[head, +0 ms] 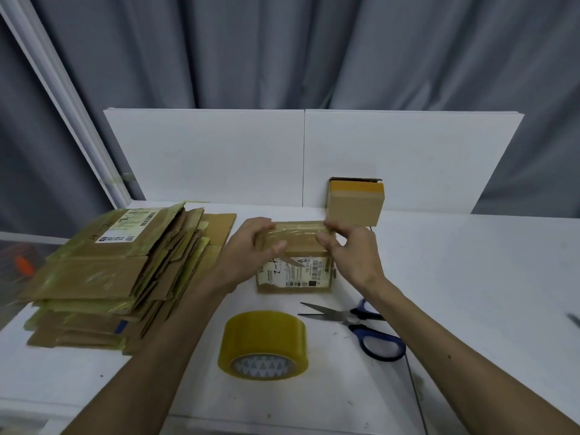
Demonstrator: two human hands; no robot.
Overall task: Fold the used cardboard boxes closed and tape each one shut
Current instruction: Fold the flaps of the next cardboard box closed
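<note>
A small brown cardboard box [295,271] with a white shipping label stands on the white table [470,277] in the middle. My left hand [248,249] grips its upper left corner, thumb across the taped top. At the upper right corner my right hand [348,249] pinches the box's top edge. A roll of yellowish clear tape [263,337] lies on its side in front of the box. Blue-handled scissors [361,324] lie open to the right of the roll.
A tall stack of flattened used boxes [106,274] fills the table's left side. A closed small box [354,202] with yellow tape on top stands behind, against white upright boards [219,158]. Grey curtains hang behind.
</note>
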